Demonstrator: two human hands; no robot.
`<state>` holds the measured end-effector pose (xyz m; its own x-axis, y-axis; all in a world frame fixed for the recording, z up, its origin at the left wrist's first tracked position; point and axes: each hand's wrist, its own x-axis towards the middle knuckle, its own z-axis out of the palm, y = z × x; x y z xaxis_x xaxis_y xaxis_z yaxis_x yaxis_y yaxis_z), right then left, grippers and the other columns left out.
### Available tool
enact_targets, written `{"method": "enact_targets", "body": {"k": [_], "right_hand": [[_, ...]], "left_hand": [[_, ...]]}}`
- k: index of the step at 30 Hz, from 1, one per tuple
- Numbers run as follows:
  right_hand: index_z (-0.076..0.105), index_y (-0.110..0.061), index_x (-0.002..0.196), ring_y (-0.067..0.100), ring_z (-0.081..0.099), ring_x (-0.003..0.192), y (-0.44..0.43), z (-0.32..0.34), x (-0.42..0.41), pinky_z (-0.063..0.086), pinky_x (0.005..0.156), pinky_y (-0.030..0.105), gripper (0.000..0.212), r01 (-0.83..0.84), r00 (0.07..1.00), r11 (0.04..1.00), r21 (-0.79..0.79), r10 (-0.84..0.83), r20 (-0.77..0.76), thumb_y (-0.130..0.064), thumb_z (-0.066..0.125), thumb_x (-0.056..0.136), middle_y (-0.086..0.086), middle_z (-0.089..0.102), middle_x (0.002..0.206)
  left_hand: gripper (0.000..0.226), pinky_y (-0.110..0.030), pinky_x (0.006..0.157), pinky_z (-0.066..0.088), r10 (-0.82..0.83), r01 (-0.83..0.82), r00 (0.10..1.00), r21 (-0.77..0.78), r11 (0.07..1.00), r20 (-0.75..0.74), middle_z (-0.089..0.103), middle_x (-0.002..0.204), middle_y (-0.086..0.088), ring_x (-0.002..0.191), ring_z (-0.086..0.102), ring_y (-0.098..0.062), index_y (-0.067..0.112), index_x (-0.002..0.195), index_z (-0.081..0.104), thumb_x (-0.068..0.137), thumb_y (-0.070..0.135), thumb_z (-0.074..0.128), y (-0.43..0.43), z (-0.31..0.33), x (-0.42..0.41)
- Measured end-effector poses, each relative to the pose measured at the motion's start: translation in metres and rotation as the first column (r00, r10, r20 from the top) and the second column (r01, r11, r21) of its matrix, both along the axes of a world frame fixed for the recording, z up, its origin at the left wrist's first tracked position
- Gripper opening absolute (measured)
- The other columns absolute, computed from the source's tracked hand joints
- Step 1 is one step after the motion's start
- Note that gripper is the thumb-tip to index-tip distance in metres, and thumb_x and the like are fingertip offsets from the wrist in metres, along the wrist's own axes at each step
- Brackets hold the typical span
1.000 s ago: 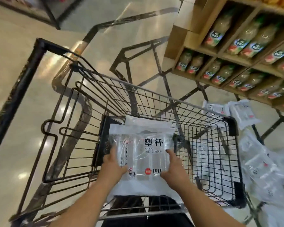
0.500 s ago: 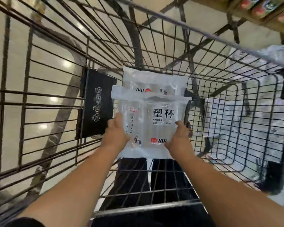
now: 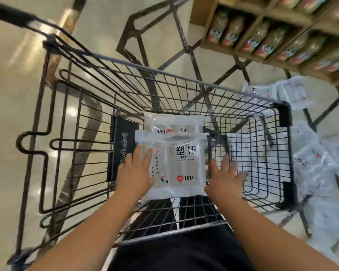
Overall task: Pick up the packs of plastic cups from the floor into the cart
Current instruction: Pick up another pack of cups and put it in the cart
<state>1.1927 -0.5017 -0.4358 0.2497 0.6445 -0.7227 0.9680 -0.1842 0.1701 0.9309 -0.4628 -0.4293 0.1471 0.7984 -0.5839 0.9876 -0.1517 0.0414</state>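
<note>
The left hand (image 3: 134,173) lies flat, fingers straight, on the top pack (image 3: 176,163) in the cart (image 3: 164,73), the right hand (image 3: 224,177) spread open at that pack's right edge, a second pack (image 3: 172,124) underneath, more packs (image 3: 313,167) on the floor (image 3: 233,63) right of the cart, a bottle shelf (image 3: 199,18) beyond the cart.

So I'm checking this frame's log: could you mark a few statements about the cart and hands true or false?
A top pack overlaps a lower pack in the cart. True.
The right hand grips the top pack. False: it is open beside it.
The left hand lies with straight fingers on the top pack. True.
No packs lie outside the cart. False: floor packs lie to its right.
The shelf holds cups. False: it holds bottles.
</note>
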Motion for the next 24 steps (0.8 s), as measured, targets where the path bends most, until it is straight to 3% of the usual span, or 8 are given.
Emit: {"method": "enact_targets", "body": {"k": [2, 6, 11, 13, 15, 19, 22, 24], "right_hand": [[-0.013, -0.027, 0.156, 0.047, -0.015, 0.148, -0.013, 0.023, 0.005, 0.005, 0.117, 0.065, 0.096, -0.019, 0.997, 1.000, 0.002, 0.019, 0.072, -0.047, 0.054, 0.091, 0.018, -0.027, 0.161], [-0.012, -0.024, 0.157, 0.047, -0.011, 0.149, -0.042, 0.059, 0.019, 0.009, 0.119, 0.062, 0.098, 0.125, 0.986, 0.988, 0.092, -0.133, 0.095, -0.061, 0.051, 0.091, 0.020, -0.025, 0.161], [0.003, -0.027, 0.157, 0.043, -0.007, 0.151, -0.090, 0.090, 0.032, 0.014, 0.121, 0.056, 0.088, 0.382, 0.921, 0.893, 0.237, -0.389, -0.019, -0.053, 0.054, 0.091, 0.015, -0.015, 0.165], [0.008, -0.025, 0.157, 0.041, -0.005, 0.151, -0.112, 0.100, 0.040, 0.018, 0.120, 0.056, 0.079, 0.451, 0.888, 0.849, 0.273, -0.458, -0.042, -0.042, 0.051, 0.092, 0.016, -0.013, 0.165], [0.005, -0.024, 0.158, 0.041, -0.004, 0.151, -0.133, 0.110, 0.053, 0.018, 0.120, 0.054, 0.077, 0.512, 0.852, 0.810, 0.288, -0.522, -0.046, -0.041, 0.046, 0.095, 0.017, -0.012, 0.165], [0.001, -0.025, 0.158, 0.042, -0.001, 0.150, -0.188, 0.120, 0.086, 0.017, 0.118, 0.054, 0.082, 0.649, 0.743, 0.698, 0.302, -0.668, -0.052, -0.045, 0.049, 0.094, 0.016, -0.012, 0.165], [0.017, -0.024, 0.152, 0.041, 0.006, 0.149, -0.240, 0.120, 0.107, 0.023, 0.116, 0.054, 0.077, 0.744, 0.630, 0.573, 0.344, -0.773, -0.076, -0.043, 0.056, 0.089, 0.016, -0.005, 0.165], [0.022, -0.023, 0.150, 0.041, 0.007, 0.148, -0.277, 0.120, 0.123, 0.024, 0.115, 0.053, 0.076, 0.797, 0.552, 0.495, 0.347, -0.830, -0.084, -0.045, 0.059, 0.086, 0.016, -0.001, 0.164]], "left_hand": [[0.097, -0.047, 0.101, 0.040, -0.030, 0.029, 0.999, 0.031, 0.999, 0.032, -0.001, 0.162, -0.011, 0.138, 0.024, -0.034, 0.032, 0.156, 0.003, 0.081, 0.055, 0.061, 0.001, 0.019, 0.000], [0.096, -0.047, 0.107, 0.037, -0.130, 0.124, 0.989, 0.081, 0.989, 0.073, -0.002, 0.163, -0.012, 0.143, 0.019, -0.035, 0.031, 0.157, 0.002, 0.084, 0.058, 0.059, 0.005, 0.052, 0.014], [0.096, -0.048, 0.112, 0.035, -0.248, 0.224, 0.950, 0.139, 0.965, 0.189, -0.002, 0.165, -0.008, 0.147, 0.016, -0.033, 0.033, 0.155, 0.003, 0.083, 0.054, 0.062, 0.005, 0.079, 0.051], [0.096, -0.048, 0.112, 0.035, -0.300, 0.273, 0.931, 0.148, 0.950, 0.208, 0.000, 0.164, -0.008, 0.147, 0.017, -0.033, 0.033, 0.154, 0.008, 0.081, 0.057, 0.065, -0.002, 0.089, 0.073], [0.095, -0.047, 0.110, 0.038, -0.385, 0.355, 0.895, 0.164, 0.920, 0.225, 0.003, 0.164, -0.008, 0.147, 0.018, -0.033, 0.030, 0.154, 0.013, 0.081, 0.058, 0.066, -0.010, 0.099, 0.097], [0.092, -0.045, 0.110, 0.038, -0.547, 0.520, 0.808, 0.172, 0.837, 0.219, 0.000, 0.164, -0.007, 0.146, 0.018, -0.033, 0.029, 0.156, 0.010, 0.085, 0.063, 0.058, -0.028, 0.117, 0.153], [0.088, -0.046, 0.114, 0.033, -0.601, 0.579, 0.765, 0.160, 0.799, 0.232, 0.002, 0.165, -0.005, 0.148, 0.015, -0.031, 0.029, 0.156, 0.010, 0.088, 0.059, 0.056, -0.048, 0.130, 0.205], [0.087, -0.046, 0.116, 0.032, -0.688, 0.655, 0.691, 0.212, 0.725, 0.220, 0.009, 0.164, -0.007, 0.147, 0.019, -0.031, 0.026, 0.156, 0.014, 0.087, 0.060, 0.054, -0.067, 0.136, 0.246]]}}
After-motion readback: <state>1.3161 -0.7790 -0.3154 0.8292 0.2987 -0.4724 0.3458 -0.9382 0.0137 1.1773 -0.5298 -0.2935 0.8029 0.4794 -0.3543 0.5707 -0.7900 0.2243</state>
